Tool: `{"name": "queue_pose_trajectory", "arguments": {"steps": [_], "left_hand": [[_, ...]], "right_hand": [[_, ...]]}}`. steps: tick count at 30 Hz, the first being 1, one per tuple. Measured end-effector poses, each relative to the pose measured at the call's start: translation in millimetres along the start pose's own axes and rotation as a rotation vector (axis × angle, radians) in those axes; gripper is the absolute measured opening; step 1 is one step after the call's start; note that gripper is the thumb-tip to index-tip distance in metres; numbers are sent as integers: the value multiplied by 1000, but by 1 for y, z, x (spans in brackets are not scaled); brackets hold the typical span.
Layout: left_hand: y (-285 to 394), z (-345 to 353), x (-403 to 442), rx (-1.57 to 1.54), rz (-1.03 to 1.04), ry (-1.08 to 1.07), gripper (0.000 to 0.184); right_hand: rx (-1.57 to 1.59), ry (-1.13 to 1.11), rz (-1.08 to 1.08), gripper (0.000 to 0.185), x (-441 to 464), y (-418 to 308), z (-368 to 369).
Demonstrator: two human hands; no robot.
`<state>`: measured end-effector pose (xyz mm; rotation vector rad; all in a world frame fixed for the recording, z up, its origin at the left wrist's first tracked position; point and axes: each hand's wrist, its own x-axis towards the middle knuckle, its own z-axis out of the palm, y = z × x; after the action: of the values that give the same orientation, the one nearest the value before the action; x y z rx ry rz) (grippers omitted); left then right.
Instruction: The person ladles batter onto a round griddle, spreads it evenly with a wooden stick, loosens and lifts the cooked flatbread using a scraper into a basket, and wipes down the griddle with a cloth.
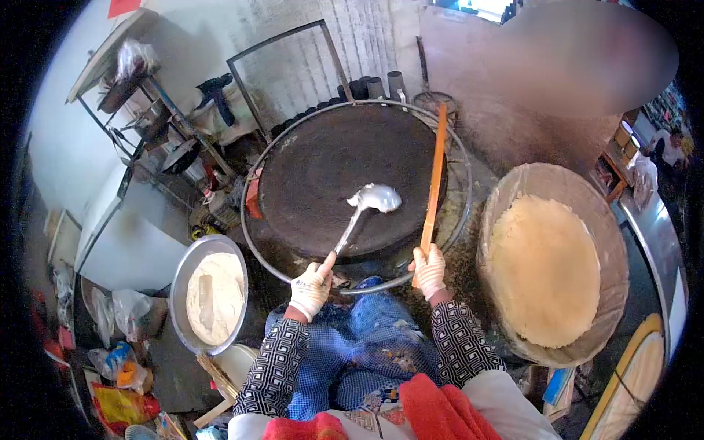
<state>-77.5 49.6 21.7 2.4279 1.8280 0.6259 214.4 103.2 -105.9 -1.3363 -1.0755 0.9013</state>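
Observation:
My left hand point(312, 287), in a white glove, is closed round the handle of a ladle point(379, 198). White batter coats the ladle's bowl, which is over the dark round griddle point(330, 165); I cannot tell whether it touches the surface. A long flat wooden stick point(434, 187) is gripped near its lower end by my gloved right hand point(430, 271). The stick reaches up across the griddle's right side, past its far edge. Round the griddle runs a metal ring point(253, 258), just beyond both hands.
At the left stands a metal basin point(176, 304) of pale batter. A lined basket point(614, 293) on the right holds a stack of thin pale flatbreads point(546, 271). Behind the griddle are dark cylinders point(375, 88) and a metal frame point(275, 45). Pans sit on a rack point(172, 110) at the left.

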Motion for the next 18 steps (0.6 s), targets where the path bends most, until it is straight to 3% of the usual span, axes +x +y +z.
{"name": "queue_pose_trajectory", "arguments": {"steps": [2, 4, 5, 8, 9, 12, 14, 15, 17, 18], "left_hand": [[-14, 14, -1, 154, 57, -53, 54], [-16, 11, -2, 136, 80, -15, 54], [-18, 10, -3, 128, 89, 4, 54], [-27, 8, -15, 152, 79, -13, 66], [-23, 5, -18, 161, 46, -11, 62], [-14, 6, -20, -40, -16, 233, 61], [-2, -13, -14, -333, 62, 448, 65], [-13, -10, -21, -473, -106, 436, 59], [-30, -30, -31, -282, -13, 667, 51], [-46, -36, -47, -372, -124, 681, 51]], "right_hand": [[-89, 0, -34, 24, -9, -19, 2], [-132, 33, -74, 23, -12, -12, 11], [-65, 8, 27, 24, -14, -8, 12], [-143, 26, -57, 23, -20, -9, 18], [-154, 37, -61, 22, -23, -16, 20], [-134, 30, -53, 19, -27, -32, 24], [-57, -30, -18, 18, -23, -22, 22], [138, -36, 26, 15, -26, -22, 21], [298, -6, 22, 15, -35, -53, 10], [407, -5, 66, 12, -40, -72, 0]]}}
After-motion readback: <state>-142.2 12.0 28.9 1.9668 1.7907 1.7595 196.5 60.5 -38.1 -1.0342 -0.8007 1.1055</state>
